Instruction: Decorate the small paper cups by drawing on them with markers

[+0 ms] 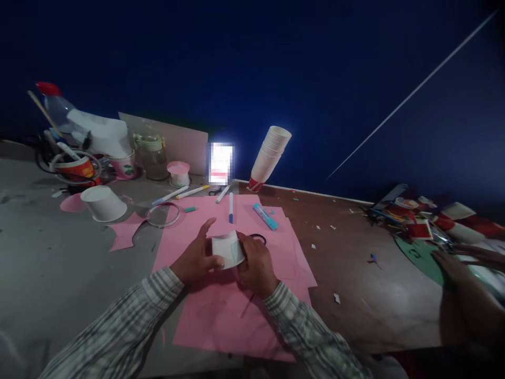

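Note:
Between my two hands is a short white paper cup piece [224, 251] with a faint green mark on its side, held above pink paper sheets [236, 326]. My left hand [199, 257] grips its left side, thumb along the lower front and a finger raised behind. My right hand [256, 263] closes on its right side. Just behind my right hand shows a black loop, perhaps a scissors handle [259, 239]. On the pink paper lie a blue glue stick [265, 216] and a white marker with a blue tip [231, 208].
Several markers [193, 191], a ring of tape or wire [162, 215] and an upturned white cup [103, 203] lie left. A glass jar [151, 158] stands behind. A tilted cup stack [270, 156] leans at the wall. Another person's hand [453, 266] touches a green disc [420, 258] at right.

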### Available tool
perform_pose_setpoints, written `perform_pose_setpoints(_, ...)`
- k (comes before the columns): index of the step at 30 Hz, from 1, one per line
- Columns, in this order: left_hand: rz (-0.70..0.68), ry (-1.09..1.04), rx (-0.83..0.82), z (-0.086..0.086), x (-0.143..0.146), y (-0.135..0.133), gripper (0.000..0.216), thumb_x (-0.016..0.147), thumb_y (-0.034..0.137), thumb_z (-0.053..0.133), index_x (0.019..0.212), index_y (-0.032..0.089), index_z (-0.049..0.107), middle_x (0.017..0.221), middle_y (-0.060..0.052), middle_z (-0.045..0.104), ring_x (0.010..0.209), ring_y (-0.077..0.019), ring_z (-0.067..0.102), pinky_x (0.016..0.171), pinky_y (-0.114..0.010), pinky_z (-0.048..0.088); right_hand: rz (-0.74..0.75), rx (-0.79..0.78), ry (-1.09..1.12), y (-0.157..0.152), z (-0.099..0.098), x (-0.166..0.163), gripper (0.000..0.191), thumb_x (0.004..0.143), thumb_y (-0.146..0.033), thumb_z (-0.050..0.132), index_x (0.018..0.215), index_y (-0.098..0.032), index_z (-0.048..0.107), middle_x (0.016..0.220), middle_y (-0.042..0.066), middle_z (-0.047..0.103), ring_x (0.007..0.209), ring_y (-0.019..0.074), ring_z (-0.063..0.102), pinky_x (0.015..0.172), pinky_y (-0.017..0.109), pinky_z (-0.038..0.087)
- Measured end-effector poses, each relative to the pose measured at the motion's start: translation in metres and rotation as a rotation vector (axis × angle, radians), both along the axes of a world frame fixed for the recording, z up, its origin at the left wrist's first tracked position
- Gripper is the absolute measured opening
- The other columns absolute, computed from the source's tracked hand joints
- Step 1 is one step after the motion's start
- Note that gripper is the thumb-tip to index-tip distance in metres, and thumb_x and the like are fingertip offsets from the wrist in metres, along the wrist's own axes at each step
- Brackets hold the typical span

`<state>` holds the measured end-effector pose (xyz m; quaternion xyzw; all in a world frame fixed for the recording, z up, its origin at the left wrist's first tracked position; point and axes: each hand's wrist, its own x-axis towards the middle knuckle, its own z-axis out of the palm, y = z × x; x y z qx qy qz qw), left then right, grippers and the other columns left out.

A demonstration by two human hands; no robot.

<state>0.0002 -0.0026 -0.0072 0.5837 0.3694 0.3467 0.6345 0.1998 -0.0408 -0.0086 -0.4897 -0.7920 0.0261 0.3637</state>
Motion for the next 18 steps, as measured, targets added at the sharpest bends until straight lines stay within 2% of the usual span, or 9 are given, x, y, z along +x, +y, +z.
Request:
perform_pose_setpoints(4, 0.177, 0.180, 0.311, -0.007, -0.008, 0.007, 0.103, 0.073, 0.071, 0.073, 0.152, 0.017, 0.036, 0.108, -0.010, 0.064, 0.095, -0.0266, 0.063, 0.087, -0.044, 0.054, -0.001, 0.037, -0.119, 0.001, 0.000, 0.004, 0.056, 0.076, -0.012, 0.052, 0.131, -0.007, 0.062, 0.099, 0.016, 0.075, 0.085, 0.0301, 0.068, 0.074, 0.042, 0.054)
perform_pose_setpoints(6, 0.222, 0.206, 0.416, -0.007, -0.012, 0.010, 0.099, 0.076, 0.076, 0.066, 0.151, 0.016, 0.041, 0.119, -0.014, 0.061, 0.109, -0.0303, 0.061, 0.100, -0.049, 0.050, -0.022, 0.037, -0.146, 0.000, 0.001, 0.004, 0.056, 0.076, -0.013, 0.052, 0.131, -0.008, 0.062, 0.100, 0.015, 0.076, 0.085, 0.0291, 0.069, 0.075, 0.040, 0.053)
perform_pose_setpoints(8, 0.211, 0.189, 0.482, -0.006, -0.012, 0.010, 0.098, 0.077, 0.077, 0.065, 0.151, 0.016, 0.043, 0.136, -0.019, 0.056, 0.127, -0.0352, 0.055, 0.112, -0.052, 0.043, -0.051, 0.025, -0.177, -0.001, 0.003, 0.003, 0.056, 0.076, -0.011, 0.052, 0.131, -0.009, 0.062, 0.100, 0.014, 0.077, 0.085, 0.0282, 0.069, 0.075, 0.039, 0.053)
perform_pose_setpoints(10, 0.173, 0.174, 0.507, -0.003, -0.010, 0.008, 0.097, 0.076, 0.074, 0.069, 0.150, 0.018, 0.044, 0.149, -0.020, 0.050, 0.141, -0.0384, 0.046, 0.120, -0.054, 0.036, -0.070, 0.017, -0.199, -0.002, 0.006, 0.002, 0.057, 0.076, -0.010, 0.051, 0.131, -0.009, 0.062, 0.101, 0.015, 0.077, 0.085, 0.0284, 0.069, 0.075, 0.040, 0.053)
perform_pose_setpoints(12, 0.126, 0.184, 0.500, 0.000, -0.006, 0.004, 0.092, 0.076, 0.065, 0.075, 0.149, 0.018, 0.045, 0.154, -0.020, 0.048, 0.146, -0.0386, 0.043, 0.122, -0.054, 0.034, -0.070, 0.014, -0.206, -0.003, 0.007, 0.001, 0.059, 0.074, -0.009, 0.051, 0.132, -0.008, 0.061, 0.102, 0.016, 0.076, 0.087, 0.0294, 0.069, 0.075, 0.041, 0.053)
perform_pose_setpoints(15, 0.080, 0.225, 0.454, 0.006, -0.001, 0.000, 0.085, 0.074, 0.048, 0.079, 0.147, 0.017, 0.047, 0.152, -0.019, 0.052, 0.144, -0.0374, 0.047, 0.122, -0.052, 0.037, -0.055, 0.020, -0.202, -0.003, 0.008, 0.000, 0.057, 0.075, -0.008, 0.050, 0.130, -0.005, 0.062, 0.102, 0.018, 0.076, 0.088, 0.0307, 0.069, 0.075, 0.043, 0.053)
perform_pose_setpoints(18, 0.068, 0.246, 0.389, 0.012, 0.002, -0.003, 0.083, 0.073, 0.042, 0.078, 0.145, 0.016, 0.048, 0.150, -0.018, 0.056, 0.142, -0.0378, 0.051, 0.121, -0.052, 0.040, -0.053, 0.013, -0.190, -0.002, 0.006, 0.001, 0.055, 0.077, -0.010, 0.052, 0.132, -0.005, 0.061, 0.103, 0.018, 0.075, 0.088, 0.0306, 0.068, 0.074, 0.043, 0.053)
